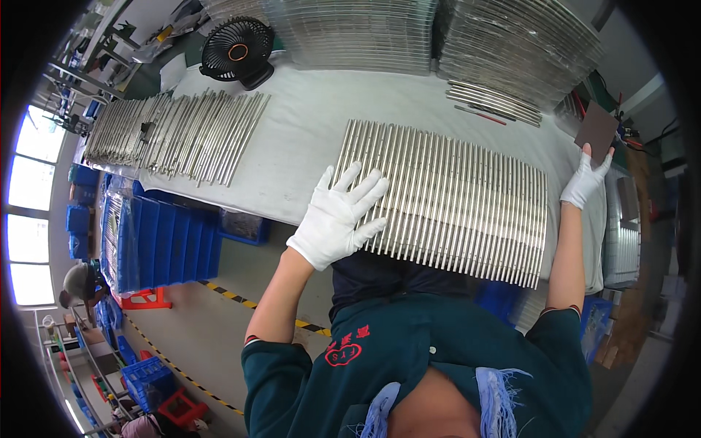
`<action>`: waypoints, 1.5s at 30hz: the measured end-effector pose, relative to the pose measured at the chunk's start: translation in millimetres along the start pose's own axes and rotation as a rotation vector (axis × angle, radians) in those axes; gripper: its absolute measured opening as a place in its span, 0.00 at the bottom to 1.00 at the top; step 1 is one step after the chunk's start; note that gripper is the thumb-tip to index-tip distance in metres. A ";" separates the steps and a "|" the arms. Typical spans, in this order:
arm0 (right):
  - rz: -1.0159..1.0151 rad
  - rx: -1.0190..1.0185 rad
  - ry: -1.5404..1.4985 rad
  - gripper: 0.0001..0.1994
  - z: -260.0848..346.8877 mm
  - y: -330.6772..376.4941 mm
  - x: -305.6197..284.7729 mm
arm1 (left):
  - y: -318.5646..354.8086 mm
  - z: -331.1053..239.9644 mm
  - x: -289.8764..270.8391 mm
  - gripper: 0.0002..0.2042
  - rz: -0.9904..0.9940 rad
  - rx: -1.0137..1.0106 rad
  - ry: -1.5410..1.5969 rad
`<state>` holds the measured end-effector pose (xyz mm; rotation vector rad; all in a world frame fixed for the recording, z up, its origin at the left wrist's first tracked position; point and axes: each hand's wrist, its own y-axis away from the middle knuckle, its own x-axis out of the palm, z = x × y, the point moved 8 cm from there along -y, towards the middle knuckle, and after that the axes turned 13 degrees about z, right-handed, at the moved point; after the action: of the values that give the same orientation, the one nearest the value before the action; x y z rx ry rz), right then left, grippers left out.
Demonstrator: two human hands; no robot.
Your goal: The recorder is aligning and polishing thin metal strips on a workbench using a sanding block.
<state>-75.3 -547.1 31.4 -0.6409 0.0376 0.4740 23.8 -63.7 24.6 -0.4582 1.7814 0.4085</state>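
Note:
A row of shiny metal rods (453, 197) lies side by side on the white-covered table in front of me. My left hand (338, 215), in a white glove, rests on the left end of the row with its fingers spread. To the right of the row, my right hand (586, 179) grips a flat brown rectangular piece (597, 131) that looks like a sanding sheet or pad. Its glove leaves some fingertips bare. The piece is raised at the table's right edge, apart from the rods.
More metal rods (182, 135) lie loosely on the table's left. A black fan (237, 51) stands behind them. Wrapped rod stacks (350, 33) line the back, with a few loose rods (493, 102) before them. Blue crates (171, 241) stand on the floor at left. Another person (80, 281) is at far left.

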 end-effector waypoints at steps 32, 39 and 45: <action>1.364 -0.275 0.166 0.30 148.6 114.5 214.9 | -26.5 -8.9 3.7 0.49 -0.039 -0.030 -0.128; 1.333 -0.544 0.233 0.29 165.1 126.3 230.5 | -25.3 -5.9 4.9 0.50 -0.066 -0.022 -0.110; 1.301 -0.625 0.301 0.29 182.0 124.9 231.7 | -25.6 -7.9 5.4 0.50 -0.040 -0.020 -0.123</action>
<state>57.0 -257.7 65.9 -1.2695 0.6396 1.6782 28.9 -90.3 20.5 -0.4724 1.6480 0.4184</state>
